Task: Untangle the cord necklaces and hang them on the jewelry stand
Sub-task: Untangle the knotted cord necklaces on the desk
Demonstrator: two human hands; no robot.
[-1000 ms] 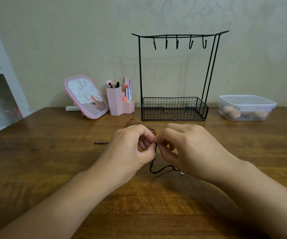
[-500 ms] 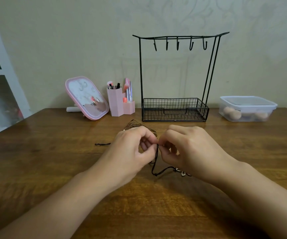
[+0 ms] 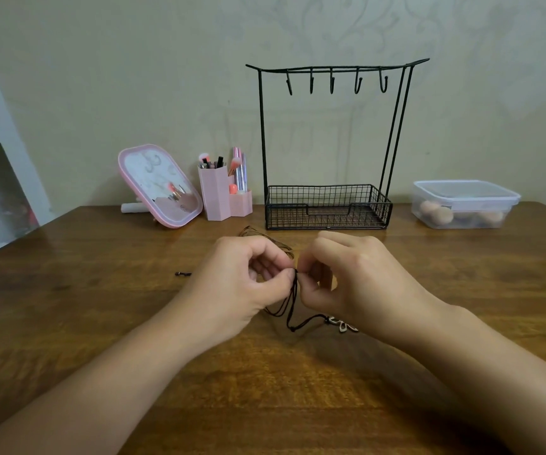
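Pinching the tangled cord necklaces (image 3: 293,310) together mid-desk, left hand (image 3: 242,284) and right hand (image 3: 353,277) face the jewelry stand (image 3: 330,142) straight ahead at the desk's far edge, its hooks empty.

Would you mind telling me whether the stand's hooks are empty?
Empty: all five hooks on the jewelry stand hang bare.

Two hands (image 3: 242,284) — one jewelry stand (image 3: 327,205), five hooks (image 3: 331,85) — one mirror (image 3: 160,185).
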